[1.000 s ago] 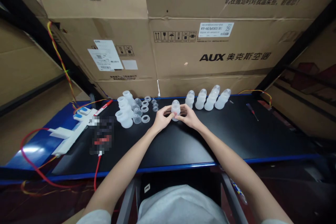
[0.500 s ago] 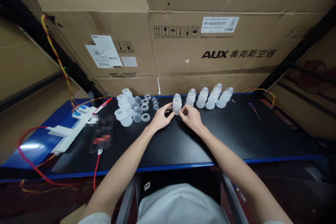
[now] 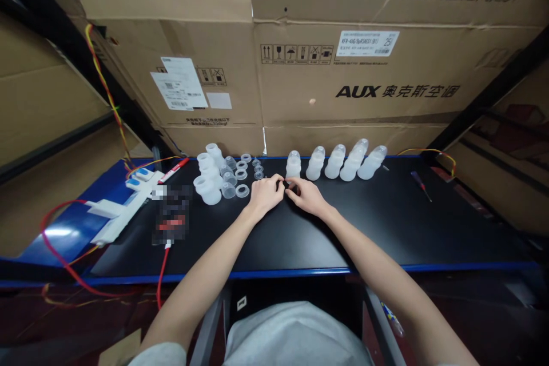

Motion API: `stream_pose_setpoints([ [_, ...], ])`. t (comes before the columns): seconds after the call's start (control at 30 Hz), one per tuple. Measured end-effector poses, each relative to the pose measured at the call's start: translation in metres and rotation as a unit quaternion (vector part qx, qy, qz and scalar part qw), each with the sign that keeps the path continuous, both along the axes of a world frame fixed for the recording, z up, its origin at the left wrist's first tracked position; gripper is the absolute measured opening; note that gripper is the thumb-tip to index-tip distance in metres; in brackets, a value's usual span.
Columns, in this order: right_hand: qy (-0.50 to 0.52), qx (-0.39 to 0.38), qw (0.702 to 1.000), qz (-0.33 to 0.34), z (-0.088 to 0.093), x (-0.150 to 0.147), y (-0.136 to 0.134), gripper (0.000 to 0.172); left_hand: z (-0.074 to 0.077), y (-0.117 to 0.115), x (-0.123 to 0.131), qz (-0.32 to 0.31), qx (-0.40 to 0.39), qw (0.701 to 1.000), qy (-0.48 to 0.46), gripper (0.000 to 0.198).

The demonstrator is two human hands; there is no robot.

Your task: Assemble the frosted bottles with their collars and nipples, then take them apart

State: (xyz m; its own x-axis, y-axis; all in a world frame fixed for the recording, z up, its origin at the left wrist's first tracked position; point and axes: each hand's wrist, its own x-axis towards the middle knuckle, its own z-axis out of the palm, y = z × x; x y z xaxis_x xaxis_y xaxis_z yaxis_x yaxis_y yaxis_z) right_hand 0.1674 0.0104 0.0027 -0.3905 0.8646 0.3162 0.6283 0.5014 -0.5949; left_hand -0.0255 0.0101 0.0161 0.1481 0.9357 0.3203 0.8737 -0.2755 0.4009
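My left hand [image 3: 265, 193] rests on the black table top [image 3: 386, 223] with its fingers curled in and nothing visible in it. My right hand [image 3: 305, 195] lies beside it, fingertips touching the left hand, and holds nothing. Just beyond both hands stands a translucent white bottle [image 3: 293, 164], apart from my fingers. It is the left end of a row of several like bottles [image 3: 343, 162] along the table's back edge. To the left of my left hand lie loose bottle bodies [image 3: 206, 174] and small clear rings and caps [image 3: 240, 178].
Large cardboard boxes [image 3: 343, 80] form a wall right behind the table. A white power strip [image 3: 124, 206] with red and yellow cables [image 3: 55, 251] lies at the left. A small screwdriver [image 3: 422, 184] lies at the far right. A blurred patch covers something left of centre.
The bottle that both hands held a second ago now stands at the left end of the row. Both hands have let go and drawn back toward me, fingers closing together.
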Motion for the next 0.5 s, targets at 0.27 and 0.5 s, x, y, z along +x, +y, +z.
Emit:
stream_pose_setpoints([
  [0.27, -0.009, -0.004, 0.999, -0.038, -0.008, 0.002, 0.008, 0.052, 0.002, -0.005, 0.007, -0.011, -0.041, 0.997, 0.065, 0.027],
  [0.5, 0.007, 0.021, 0.999, 0.028, -0.010, -0.003, 0.001, 0.039, 0.019, -0.006, -0.003, 0.037, -0.028, 0.991, 0.122, 0.032],
])
